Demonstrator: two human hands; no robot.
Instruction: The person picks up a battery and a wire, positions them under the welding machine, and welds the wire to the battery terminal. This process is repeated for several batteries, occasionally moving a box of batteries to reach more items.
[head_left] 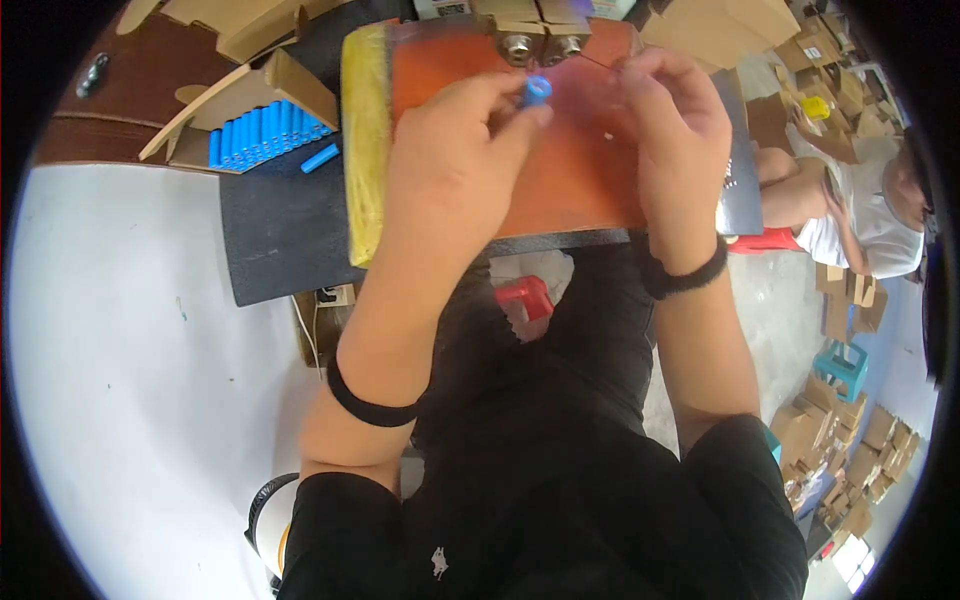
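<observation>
Black shirt (580, 500) foremost — beyond, a bright blue cylinder (537, 91), round end pale-centred.

A white wall (150, 350) is seen to the left of the dark bench (285, 230). To the bench's right, a pale floor (770, 310) is partly covered by piled cardboard boxes (803, 432), and a teal stool (840, 372) is placed near them.

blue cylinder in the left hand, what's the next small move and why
I'd probably ease the blue cylinder slightly toward the metal block: the left hand pinches it just on the block's near side, and the thin dark strand at the right hand points toward that block too. Whether anything touches is hard to tell.
</observation>
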